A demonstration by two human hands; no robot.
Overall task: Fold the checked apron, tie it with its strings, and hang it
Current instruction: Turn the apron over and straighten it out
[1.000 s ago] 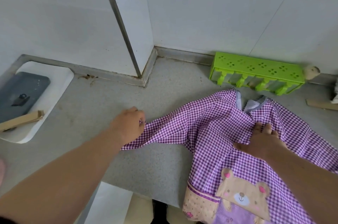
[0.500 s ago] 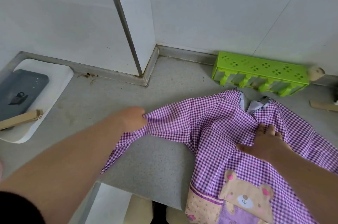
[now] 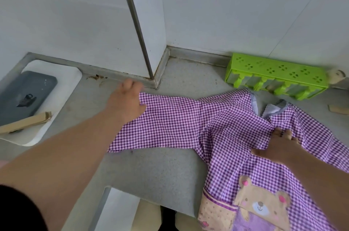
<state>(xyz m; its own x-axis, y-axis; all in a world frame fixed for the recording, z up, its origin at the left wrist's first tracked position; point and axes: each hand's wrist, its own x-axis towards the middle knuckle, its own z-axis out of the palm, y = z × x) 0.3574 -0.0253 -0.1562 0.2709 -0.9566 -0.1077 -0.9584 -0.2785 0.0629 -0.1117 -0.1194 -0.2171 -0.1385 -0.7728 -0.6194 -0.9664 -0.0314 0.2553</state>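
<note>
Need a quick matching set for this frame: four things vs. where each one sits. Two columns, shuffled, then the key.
1. left hand
2. right hand
3. green rack
4. bear patch

A. against the back wall
B. at the spread sleeve's end
C. flat on the checked apron below the collar
D. lower front of the apron

Pairs: 1-B, 2-C, 3-A, 4-D

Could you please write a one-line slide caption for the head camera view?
Left hand spreads the checked apron's sleeve on the grey counter; right hand presses its chest.
</note>
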